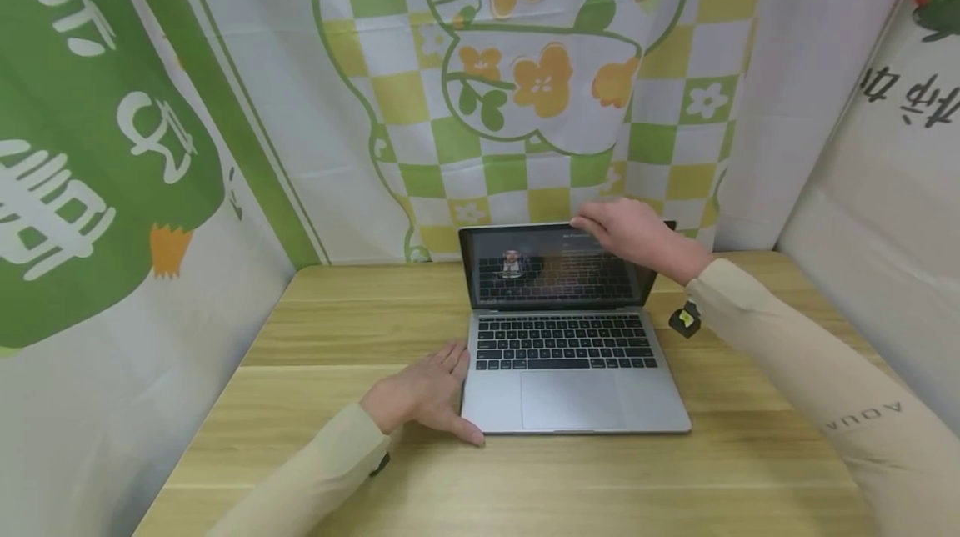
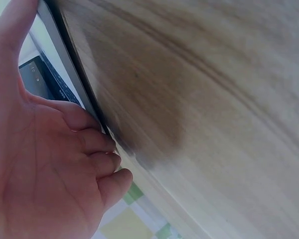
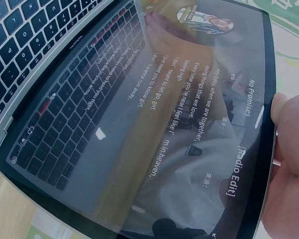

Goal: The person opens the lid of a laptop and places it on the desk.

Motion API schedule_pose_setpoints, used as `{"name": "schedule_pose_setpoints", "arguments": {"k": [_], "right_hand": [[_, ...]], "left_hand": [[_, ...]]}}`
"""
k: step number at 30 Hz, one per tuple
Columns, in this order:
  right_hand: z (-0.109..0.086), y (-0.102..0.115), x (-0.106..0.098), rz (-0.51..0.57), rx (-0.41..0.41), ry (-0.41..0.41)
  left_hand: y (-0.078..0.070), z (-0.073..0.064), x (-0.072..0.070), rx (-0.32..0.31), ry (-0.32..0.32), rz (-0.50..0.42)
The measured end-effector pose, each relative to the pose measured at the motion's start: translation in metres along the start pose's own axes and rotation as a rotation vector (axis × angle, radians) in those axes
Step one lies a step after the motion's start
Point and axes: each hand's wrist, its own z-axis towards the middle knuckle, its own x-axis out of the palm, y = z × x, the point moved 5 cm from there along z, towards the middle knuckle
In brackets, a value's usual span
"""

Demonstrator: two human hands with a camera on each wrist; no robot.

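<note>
A silver laptop [image 1: 495,404] stands unfolded on the wooden table, its dark keyboard [image 1: 566,343] facing me. At the top edge of the screen [image 1: 555,270], toward the right corner, my right hand [image 1: 637,233] pinches the lid. The right wrist view shows the thumb [image 3: 278,107] at the screen's edge and lyrics on the lit, reflective display [image 3: 189,124]. Against the base's left side rests my left hand [image 1: 427,391], thumb stretched toward the front corner. In the left wrist view its fingers [image 2: 107,162] lie beside the thin base edge [image 2: 82,74], palm facing the camera.
The wooden table [image 1: 337,429] extends around the laptop on all sides. Behind it hangs a green and yellow checked curtain [image 1: 502,174], close to the screen. Printed cloths [image 1: 247,287] enclose the left and right sides.
</note>
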Motion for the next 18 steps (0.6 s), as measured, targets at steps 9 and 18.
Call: {"name": "schedule_pose_setpoints", "arguments": {"k": [9,18], "right_hand": [[0.001,-0.005,0.002,-0.038,0.102,-0.001],[0.007,-0.016,0.004,0.005,0.254,0.155]], "left_hand": [[0.000,-0.001,0.000,0.005,-0.004,-0.001],[0.000,-0.001,-0.001,0.006,-0.013,0.013]]}}
